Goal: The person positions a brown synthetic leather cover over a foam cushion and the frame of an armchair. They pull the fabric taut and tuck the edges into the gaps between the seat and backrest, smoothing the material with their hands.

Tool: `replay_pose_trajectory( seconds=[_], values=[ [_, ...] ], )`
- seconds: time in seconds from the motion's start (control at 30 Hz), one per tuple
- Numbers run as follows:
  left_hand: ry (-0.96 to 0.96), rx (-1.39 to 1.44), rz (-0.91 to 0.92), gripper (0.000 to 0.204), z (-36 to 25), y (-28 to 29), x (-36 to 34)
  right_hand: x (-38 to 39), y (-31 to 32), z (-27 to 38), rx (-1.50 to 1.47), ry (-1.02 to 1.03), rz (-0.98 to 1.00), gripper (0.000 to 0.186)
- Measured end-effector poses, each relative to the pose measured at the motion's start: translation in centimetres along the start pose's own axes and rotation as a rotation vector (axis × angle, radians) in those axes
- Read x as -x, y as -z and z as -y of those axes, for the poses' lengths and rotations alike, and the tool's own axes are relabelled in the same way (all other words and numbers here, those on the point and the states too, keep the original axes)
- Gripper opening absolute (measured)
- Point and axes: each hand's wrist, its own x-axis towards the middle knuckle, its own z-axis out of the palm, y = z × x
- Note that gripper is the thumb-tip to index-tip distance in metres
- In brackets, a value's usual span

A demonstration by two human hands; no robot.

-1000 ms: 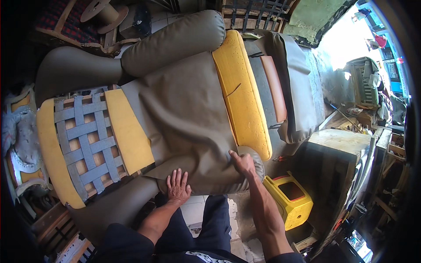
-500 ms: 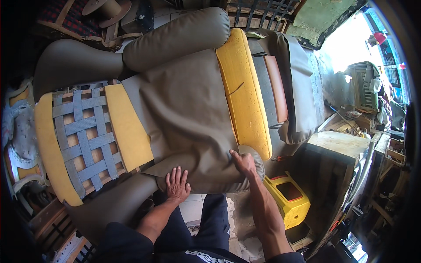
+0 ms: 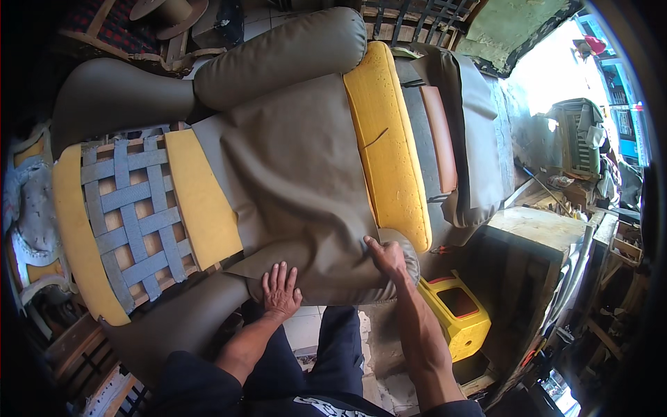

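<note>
I am resting my left hand [image 3: 281,295], open with its fingers slightly spread, on the near side of the brown cover [image 3: 292,153], while my right hand [image 3: 387,257] is laying its extended thumb on the cover beside the end of the padded armrest [image 3: 408,258], the other fingers curling out of view, so I cannot tell whether they are gripping. The cover is lying wrinkled between the thick yellow foam block [image 3: 389,146] and the grey webbing [image 3: 130,197], which 2 thinner yellow foam panels [image 3: 205,201] are flanking.
</note>
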Motion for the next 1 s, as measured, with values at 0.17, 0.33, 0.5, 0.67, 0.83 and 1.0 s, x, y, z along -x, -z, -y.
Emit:
replay_pose_trajectory(
  seconds=[0.17, 0.33, 0.5, 0.67, 0.83, 1.0],
  values=[
    [-0.006, -0.005, -0.008, 0.077, -0.1, 0.2, -0.1, 0.1, -0.1, -0.1, 0.001, 0.022, -0.022, 0.075],
    [-0.012, -0.004, -0.027, 0.077, 0.1, 0.0, 0.1, 0.3, 0.0, 0.4, -0.006, 0.003, -0.005, 0.075],
    [-0.023, -0.004, -0.043, 0.076, 0.0, -0.1, -0.1, -0.4, -0.3, -0.7, -0.017, 0.028, -0.039, 0.072],
    [-0.024, 0.0, -0.035, 0.073, 0.1, -0.1, -0.1, -0.4, -0.5, -0.7, -0.023, 0.038, -0.028, 0.071],
    [-0.025, 0.002, -0.039, 0.073, 0.0, 0.0, -0.1, -0.4, -0.5, -0.7, -0.03, 0.043, -0.023, 0.071],
    [-0.029, 0.002, -0.047, 0.074, 0.0, -0.1, -0.1, -0.5, -0.6, -1.0, -0.013, 0.056, -0.052, 0.072]
  ],
)
